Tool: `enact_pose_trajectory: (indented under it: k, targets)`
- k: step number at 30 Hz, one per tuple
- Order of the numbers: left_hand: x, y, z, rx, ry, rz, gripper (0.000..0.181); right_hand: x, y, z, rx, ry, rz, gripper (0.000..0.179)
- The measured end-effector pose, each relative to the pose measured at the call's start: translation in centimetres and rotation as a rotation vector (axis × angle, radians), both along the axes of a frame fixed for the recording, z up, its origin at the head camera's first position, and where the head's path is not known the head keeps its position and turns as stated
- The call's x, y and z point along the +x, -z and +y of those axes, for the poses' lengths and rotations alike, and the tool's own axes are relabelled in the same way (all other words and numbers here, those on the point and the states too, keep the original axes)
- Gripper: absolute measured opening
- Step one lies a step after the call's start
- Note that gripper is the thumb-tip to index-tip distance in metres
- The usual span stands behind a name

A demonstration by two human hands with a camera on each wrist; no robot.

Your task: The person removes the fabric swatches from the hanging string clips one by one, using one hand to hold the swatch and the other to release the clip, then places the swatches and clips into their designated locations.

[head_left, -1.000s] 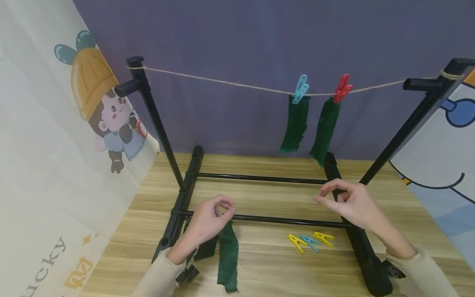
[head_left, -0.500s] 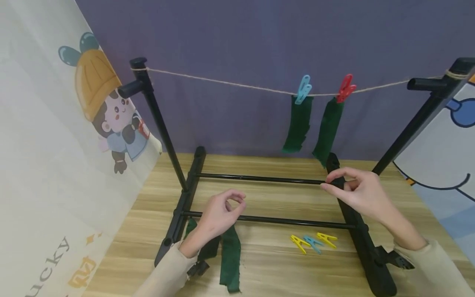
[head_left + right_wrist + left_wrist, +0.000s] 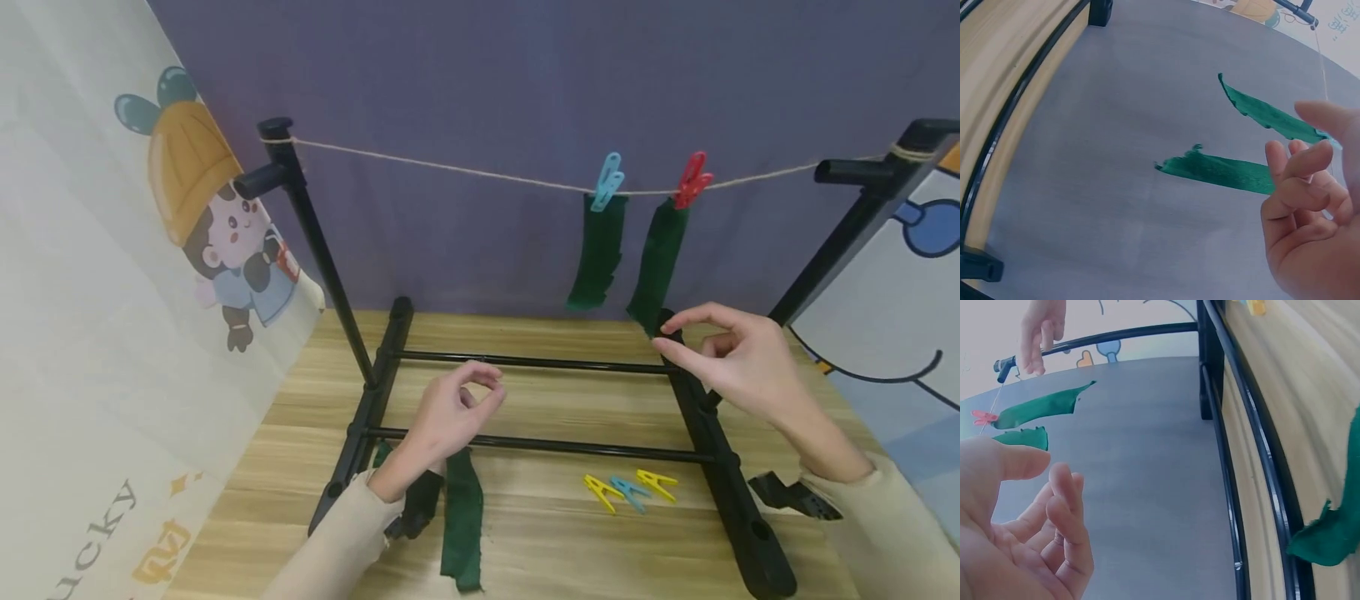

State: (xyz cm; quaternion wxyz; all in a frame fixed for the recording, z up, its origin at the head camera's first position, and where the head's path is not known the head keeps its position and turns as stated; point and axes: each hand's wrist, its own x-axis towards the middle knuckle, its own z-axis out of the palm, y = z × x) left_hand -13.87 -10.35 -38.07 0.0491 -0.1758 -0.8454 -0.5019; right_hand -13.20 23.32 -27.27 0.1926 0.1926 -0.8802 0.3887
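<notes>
"Head view up: what have I got in hand?"

"Nothing, either side. I see the right hand [image 3: 750, 362] with thumb and forefinger in an unclosed curve, near the lower tip of the green strip [image 3: 658, 258] under the red peg [image 3: 692, 181]. The left hand [image 3: 450, 412] has a similar loose curve, a gap showing in its wrist view."

"Is the right one touching cloth?"

"I read it as apart. The other hung strip [image 3: 596, 254] is under the blue peg [image 3: 607, 182], both on the string [image 3: 450, 169]."

"And below?"

"A loose strip [image 3: 462, 521] lies on the tabletop [image 3: 555, 550]; more green cloth [image 3: 382, 452] is partly hidden by my left arm. Three loose pegs [image 3: 630, 495] lie before the front bar [image 3: 585, 447]."

"How would you handle these well?"

"My judgement: pinch thin cloth flat by one edge, without tugging, as a pull could slide a peg. Seat any peg over cloth and string together, steadying the string with the free hand."
</notes>
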Motion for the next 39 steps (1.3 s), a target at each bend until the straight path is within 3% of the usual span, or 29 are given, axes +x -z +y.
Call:
enact_pose_trajectory:
  k: [7, 17, 25, 34, 39]
  targets:
    - [-0.6, -1.0, 0.4, 0.016, 0.014, 0.028, 0.018, -1.4, -0.4, 0.7, 0.018, 0.028, 0.037, 0.024]
    - [-1.3, -2.2, 1.0, 0.043, 0.019, 0.055, 0.019, -0.1, -4.5, -1.5, -0.021, -0.001, 0.082, 0.019]
    - [-1.7, -3.6, 1.2, 0.044, -0.005, 0.086, 0.018, -0.6, -5.8, -1.9, -0.041, -0.005, 0.112, 0.019]
    - [-2.4, -4.7, 1.5, 0.092, 0.039, 0.1, 0.018, -0.8, -7.4, -2.7, -0.062, -0.008, 0.128, 0.018]
    - [-2.8, -5.1, 1.7, 0.1, 0.033, 0.103, 0.02, -0.9, -8.2, -3.2, -0.066, -0.002, 0.113, 0.018]
